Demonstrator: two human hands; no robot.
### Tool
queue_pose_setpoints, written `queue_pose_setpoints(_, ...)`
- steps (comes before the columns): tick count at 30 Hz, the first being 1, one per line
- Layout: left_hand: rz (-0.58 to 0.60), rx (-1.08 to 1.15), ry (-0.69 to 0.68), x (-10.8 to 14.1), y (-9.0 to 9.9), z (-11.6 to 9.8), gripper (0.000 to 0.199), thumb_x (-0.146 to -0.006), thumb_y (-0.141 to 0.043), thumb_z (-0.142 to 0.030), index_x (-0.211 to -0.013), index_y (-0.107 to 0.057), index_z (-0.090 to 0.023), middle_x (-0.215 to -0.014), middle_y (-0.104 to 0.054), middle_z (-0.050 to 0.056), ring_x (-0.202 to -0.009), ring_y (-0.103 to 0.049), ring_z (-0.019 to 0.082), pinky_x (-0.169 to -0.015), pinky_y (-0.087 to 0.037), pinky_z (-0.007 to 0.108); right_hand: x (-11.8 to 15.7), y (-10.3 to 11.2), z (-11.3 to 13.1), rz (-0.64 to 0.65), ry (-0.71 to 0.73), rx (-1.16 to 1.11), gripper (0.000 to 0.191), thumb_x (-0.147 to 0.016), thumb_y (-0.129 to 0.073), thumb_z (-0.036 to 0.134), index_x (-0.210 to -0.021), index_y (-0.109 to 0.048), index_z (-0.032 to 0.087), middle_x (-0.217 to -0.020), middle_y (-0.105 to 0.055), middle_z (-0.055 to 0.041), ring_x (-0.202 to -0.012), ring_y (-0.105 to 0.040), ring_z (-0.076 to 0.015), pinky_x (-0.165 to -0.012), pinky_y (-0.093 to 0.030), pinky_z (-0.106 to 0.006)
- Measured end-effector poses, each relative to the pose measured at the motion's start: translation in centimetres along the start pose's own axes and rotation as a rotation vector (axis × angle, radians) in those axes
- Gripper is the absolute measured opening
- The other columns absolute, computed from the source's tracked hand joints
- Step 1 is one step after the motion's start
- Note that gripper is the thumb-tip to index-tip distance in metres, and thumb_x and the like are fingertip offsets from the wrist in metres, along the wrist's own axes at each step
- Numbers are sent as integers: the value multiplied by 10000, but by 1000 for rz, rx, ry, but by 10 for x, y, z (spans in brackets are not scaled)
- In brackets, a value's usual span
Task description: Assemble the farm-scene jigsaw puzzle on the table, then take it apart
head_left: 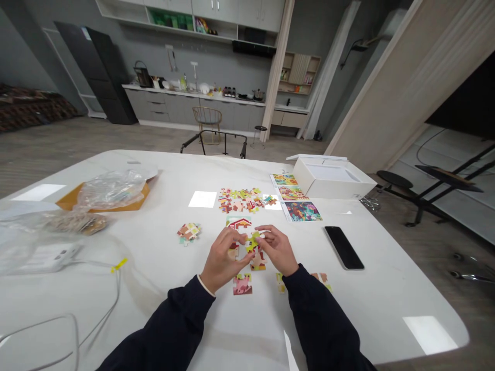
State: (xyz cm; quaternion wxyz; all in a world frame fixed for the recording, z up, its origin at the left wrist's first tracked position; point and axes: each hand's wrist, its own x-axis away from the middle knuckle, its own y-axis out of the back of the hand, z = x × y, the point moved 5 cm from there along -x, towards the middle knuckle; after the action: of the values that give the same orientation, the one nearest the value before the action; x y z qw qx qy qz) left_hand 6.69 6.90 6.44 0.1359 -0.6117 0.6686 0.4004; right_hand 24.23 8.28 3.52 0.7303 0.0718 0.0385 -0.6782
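Dark sleeves flank a pink puzzle piece. Beyond it, the left hand and right hand apparently both pinch a yellow-green piece; light edge grips should keep its tabs visible. Loose pieces lie past both hands.

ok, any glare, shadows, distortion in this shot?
Head view: bright, hard-edged glare patches on the white table, one just left of the puzzle heap; head view: soft shadow left of the left sleeve; head view: wide-angle lean, the fridge tilting at upper left; head view: left hand and right hand look fairly sharp.
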Motion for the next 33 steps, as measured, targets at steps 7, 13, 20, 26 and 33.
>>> queue_pose_setpoints(7,10,-5,54,13,-4,4,270,-822,-774,-163,-934,-536,-222,-939,-619,44,-971,-665,225,-837,-567,361,5,-3,-20,-13,-168,-87,471,-746,-818,584,-917,-618,193,-547,-628,34,-448,-511,-116,-443,-391,-235)
queue_pose_setpoints(13,63,20,40,14,-6,6,285,-827,-822,-269,-903,-554,-212,-860,-631,36,-832,-630,203,-760,-535,346,5,1,-17,-48,-172,-62,490,-764,-816,558,-1025,-694,161,-546,-596,41,-464,-470,-105,-467,-386,-242)
queue_pose_setpoints(20,185,55,-48,14,-11,-4,205,-869,-787,-277,-922,-605,-200,-873,-639,42,-813,-629,182,-747,-544,328,9,0,-13,55,-146,1,482,-873,-692,586,-1131,-747,182,-734,-674,-16,-576,-567,-138,-507,-501,-270)
queue_pose_setpoints(26,214,14,-17,15,-12,4,471,-815,-836,-294,-1231,-624,-229,-1285,-611,133,-1206,-613,269,-1015,-548,432,14,-8,-11,207,-161,-120,498,-857,-751,511,-1261,-614,253,-877,-652,3,-616,-619,-124,-562,-540,-263)
queue_pose_setpoints(33,178,-9,-65,13,-10,11,363,-863,-790,-280,-1195,-650,-232,-1193,-711,111,-1132,-664,255,-994,-559,455,8,6,-17,49,-175,-106,494,-711,-888,467,-1017,-592,216,-698,-644,38,-580,-589,-126,-594,-495,-268)
